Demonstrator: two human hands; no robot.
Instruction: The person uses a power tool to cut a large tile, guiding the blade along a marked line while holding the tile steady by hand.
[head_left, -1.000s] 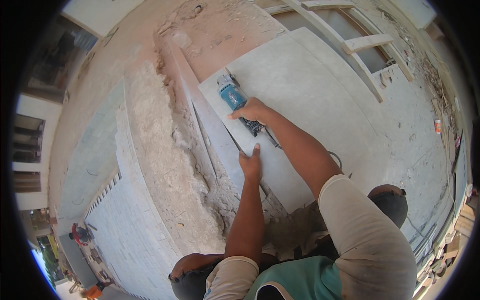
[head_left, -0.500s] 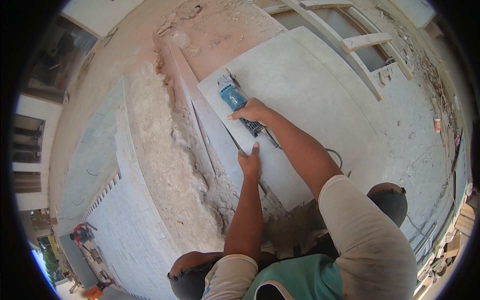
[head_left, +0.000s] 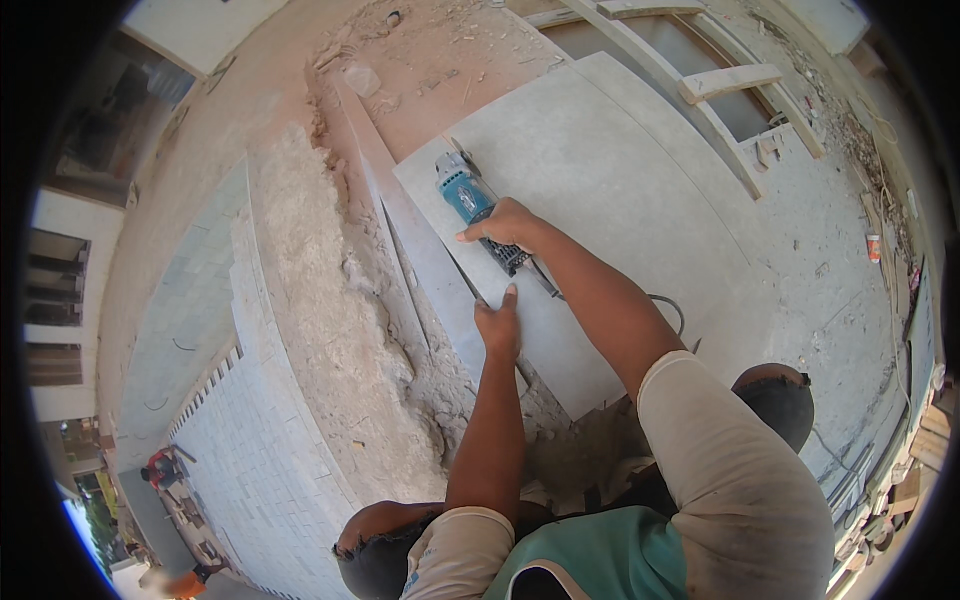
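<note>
A large pale grey tile slab (head_left: 620,180) lies in front of me, its long left edge beside a gap. My right hand (head_left: 510,225) is wrapped round the body of a teal and black angle grinder (head_left: 466,194). The grinder's metal head points away from me, near the slab's far left corner. A dark power cord (head_left: 665,300) trails from its rear under my right forearm. At the slab's left edge, closer to me, my left hand (head_left: 498,322) grips the rim with the thumb on top. Its other fingers are mostly hidden.
Left of the slab lie narrow cut strips (head_left: 385,210) and a broken concrete edge (head_left: 350,290). A wooden frame (head_left: 690,80) stands beyond at the right. A blue-grey tiled pool (head_left: 260,440) drops away at the left, with a person (head_left: 160,468) working at its far side.
</note>
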